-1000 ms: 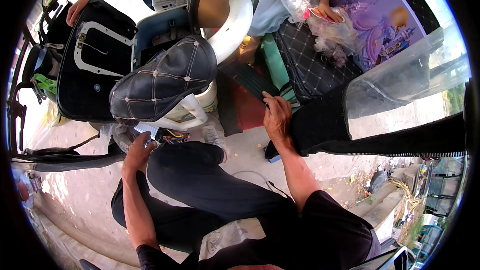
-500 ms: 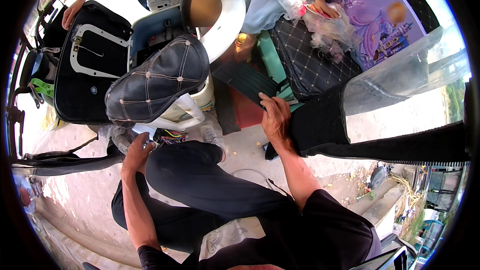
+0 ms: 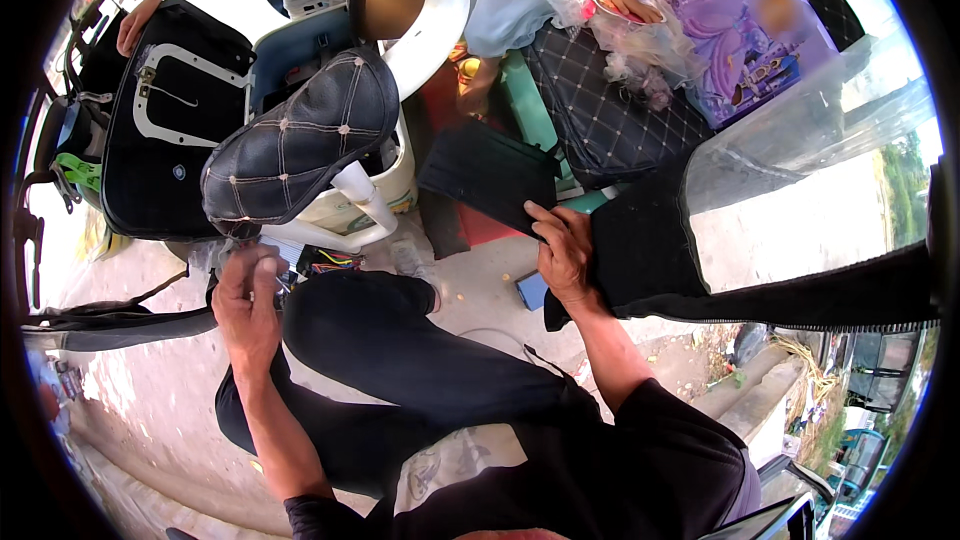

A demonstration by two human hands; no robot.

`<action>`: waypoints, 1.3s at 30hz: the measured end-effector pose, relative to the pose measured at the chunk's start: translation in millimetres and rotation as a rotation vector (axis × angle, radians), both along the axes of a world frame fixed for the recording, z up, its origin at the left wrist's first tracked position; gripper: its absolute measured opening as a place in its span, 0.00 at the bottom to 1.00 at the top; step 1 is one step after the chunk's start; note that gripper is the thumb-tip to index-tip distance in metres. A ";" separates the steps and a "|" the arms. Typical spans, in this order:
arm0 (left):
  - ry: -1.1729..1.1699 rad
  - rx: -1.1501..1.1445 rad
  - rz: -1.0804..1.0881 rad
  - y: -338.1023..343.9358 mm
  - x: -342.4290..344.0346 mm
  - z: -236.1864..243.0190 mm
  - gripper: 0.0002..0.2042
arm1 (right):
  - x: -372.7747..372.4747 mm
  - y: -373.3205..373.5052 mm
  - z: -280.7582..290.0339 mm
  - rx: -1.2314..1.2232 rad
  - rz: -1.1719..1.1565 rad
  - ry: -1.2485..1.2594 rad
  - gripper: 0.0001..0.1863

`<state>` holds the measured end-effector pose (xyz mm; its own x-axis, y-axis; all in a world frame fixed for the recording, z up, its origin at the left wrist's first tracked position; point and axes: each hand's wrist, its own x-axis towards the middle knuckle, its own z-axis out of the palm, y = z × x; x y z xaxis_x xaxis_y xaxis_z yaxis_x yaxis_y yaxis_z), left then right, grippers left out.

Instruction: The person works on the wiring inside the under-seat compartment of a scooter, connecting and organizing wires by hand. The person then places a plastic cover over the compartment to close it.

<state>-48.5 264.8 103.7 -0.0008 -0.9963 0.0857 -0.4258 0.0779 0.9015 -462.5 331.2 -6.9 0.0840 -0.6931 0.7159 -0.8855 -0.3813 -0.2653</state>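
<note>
right hand (image 3: 565, 255) pinching black panel (image 3: 488, 175) near one end, over red mat (image 3: 484, 228) | left hand (image 3: 248, 302) half-curled by wires (image 3: 335, 260), can't tell if gripping | one-ended hold, panel could tip imo

I'm watching the left hand (image 3: 247, 292) sitting half-curled left of centre, while the right hand (image 3: 567, 252) is pinching just right of centre.
</note>
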 end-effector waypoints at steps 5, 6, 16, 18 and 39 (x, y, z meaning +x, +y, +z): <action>0.118 0.021 -0.292 7.2 -72.5 31.5 0.09 | -4.1 15.2 4.7 0.009 0.039 -0.006 0.21; 0.162 0.064 -0.361 2.4 -89.1 35.3 0.09 | -5.3 18.0 6.0 0.018 0.055 -0.005 0.22; 0.146 0.173 -0.338 -65.9 -163.6 -54.3 0.19 | -10.2 34.0 26.2 0.002 0.141 0.024 0.23; 0.219 0.247 -0.333 -79.4 -171.2 -57.8 0.18 | -13.7 35.6 26.7 0.004 0.163 0.017 0.23; 0.282 0.270 -0.371 -94.9 -180.5 -85.3 0.10 | -29.9 33.5 24.2 0.038 0.150 -0.072 0.16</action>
<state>-229.0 169.9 18.4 -0.3708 -0.9202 -0.1255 -0.1523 -0.0731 0.9856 -492.3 364.7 17.3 0.1378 -0.7033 0.6974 -0.7978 -0.4961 -0.3426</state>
